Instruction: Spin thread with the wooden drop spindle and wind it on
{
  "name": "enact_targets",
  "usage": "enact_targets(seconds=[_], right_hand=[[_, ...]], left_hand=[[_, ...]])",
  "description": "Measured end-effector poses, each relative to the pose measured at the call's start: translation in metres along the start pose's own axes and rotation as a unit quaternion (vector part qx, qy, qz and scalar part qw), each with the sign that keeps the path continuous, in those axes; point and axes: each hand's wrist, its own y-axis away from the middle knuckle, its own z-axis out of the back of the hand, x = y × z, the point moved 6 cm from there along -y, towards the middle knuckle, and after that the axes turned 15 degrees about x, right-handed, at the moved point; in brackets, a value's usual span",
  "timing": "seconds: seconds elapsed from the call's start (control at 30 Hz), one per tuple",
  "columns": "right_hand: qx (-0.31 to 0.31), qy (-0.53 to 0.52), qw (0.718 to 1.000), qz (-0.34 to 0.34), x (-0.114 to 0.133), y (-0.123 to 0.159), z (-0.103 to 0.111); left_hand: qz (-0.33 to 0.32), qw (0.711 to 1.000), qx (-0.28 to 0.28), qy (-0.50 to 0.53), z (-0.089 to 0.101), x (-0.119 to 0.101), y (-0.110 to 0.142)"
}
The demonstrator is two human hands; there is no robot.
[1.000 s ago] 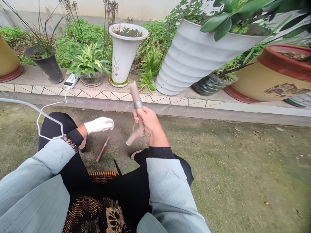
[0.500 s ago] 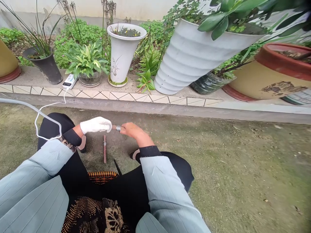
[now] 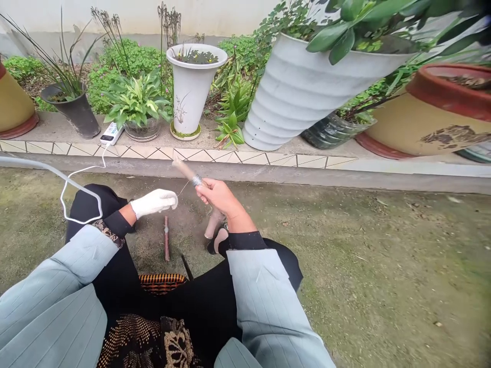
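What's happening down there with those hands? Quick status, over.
Right hand: gripping a wooden stick, metal band near its top. Left hand, white-gloved: holding a thin strand that runs to the band. Below them: a reddish rod on the ground.

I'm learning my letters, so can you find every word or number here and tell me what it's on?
No word, brand or number can be read in this picture.
White power strip: it has small dark marks, too small and blurred to read.
White flowerpot: it has a painted plant; any small marks beside it are too small to read.
Forked wooden stick in the right hand: no writing shows.
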Motion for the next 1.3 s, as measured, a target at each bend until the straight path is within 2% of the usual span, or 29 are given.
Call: enact_targets(seconds=[0.07, 0.13, 0.2, 0.27, 0.3, 0.37, 0.47, 0.5, 0.53, 0.57, 0.6, 0.67, 0.7, 0.77, 0.8, 0.87, 0.93, 1.0, 1.1, 1.2, 1.3], right_hand=[[-0.032, 0.04, 0.998, -0.043, -0.014, -0.006, 0.009], [-0.055, 0.145, 0.983, -0.095, -0.024, -0.01, 0.015], [-0.062, 0.284, 0.946, -0.146, -0.029, -0.013, 0.017], [-0.024, 0.381, 0.906, -0.183, -0.033, -0.017, 0.009], [0.018, 0.404, 0.893, -0.197, -0.036, -0.019, 0.001], [0.143, 0.392, 0.881, -0.223, -0.043, -0.02, -0.022], [0.368, 0.269, 0.857, -0.24, -0.042, -0.008, -0.062], [0.418, 0.223, 0.851, -0.227, -0.036, -0.003, -0.072], [0.441, 0.182, 0.855, -0.203, -0.027, 0.001, -0.076], [0.432, 0.15, 0.874, -0.167, -0.016, 0.003, -0.076], [0.377, 0.116, 0.91, -0.128, -0.004, 0.001, -0.068], [0.191, 0.026, 0.98, -0.048, 0.014, -0.003, -0.038], [0.092, -0.02, 0.996, -0.007, 0.019, -0.002, -0.02], [-0.067, -0.083, 0.993, 0.044, 0.019, 0.001, 0.011], [-0.12, -0.09, 0.988, 0.047, 0.014, 0.002, 0.022], [-0.176, -0.046, 0.983, -0.004, 0.0, 0.0, 0.034], [-0.19, 0.075, 0.974, -0.094, -0.014, -0.005, 0.038], [-0.166, 0.236, 0.943, -0.168, -0.023, -0.011, 0.035], [-0.079, 0.408, 0.885, -0.211, -0.03, -0.021, 0.018], [0.055, 0.438, 0.872, -0.212, -0.035, -0.025, -0.008], [0.253, 0.344, 0.88, -0.207, -0.033, -0.015, -0.041]], left_hand=[[-0.008, 0.998, 0.02, -0.057, -0.003, -0.003, -0.002], [-0.015, 0.993, 0.032, -0.114, -0.001, -0.007, -0.003], [-0.013, 0.987, 0.03, -0.159, 0.004, -0.009, -0.003], [-0.001, 0.979, 0.015, -0.204, 0.01, -0.009, -0.001], [0.006, 0.974, 0.01, -0.225, 0.013, -0.009, 0.0], [0.009, 0.969, 0.01, -0.247, 0.013, -0.008, 0.004], [-0.019, 0.979, 0.05, -0.196, 0.006, -0.008, 0.006], [-0.031, 0.985, 0.061, -0.161, 0.004, -0.008, 0.006], [-0.042, 0.99, 0.065, -0.12, 0.003, -0.008, 0.005], [-0.052, 0.994, 0.055, -0.077, 0.005, -0.007, 0.005], [-0.058, 0.997, 0.036, -0.033, 0.007, -0.007, 0.004], [-0.06, 0.998, -0.006, 0.035, 0.013, -0.004, 0.004], [-0.055, 0.997, -0.014, 0.051, 0.015, -0.003, 0.004], [-0.043, 0.998, 0.005, 0.046, 0.012, -0.004, 0.004], [-0.039, 0.998, 0.026, 0.034, 0.009, -0.006, 0.005], [-0.04, 0.997, 0.066, 0.016, 0.003, -0.012, 0.007], [-0.046, 0.994, 0.096, -0.003, -0.002, -0.019, 0.009], [-0.052, 0.993, 0.104, -0.03, -0.003, -0.025, 0.011], [-0.05, 0.995, 0.066, -0.051, 0.005, -0.028, 0.014], [-0.035, 0.998, -0.021, -0.056, 0.022, -0.024, 0.018], [-0.042, 0.995, -0.084, -0.041, 0.034, -0.017, 0.02]])
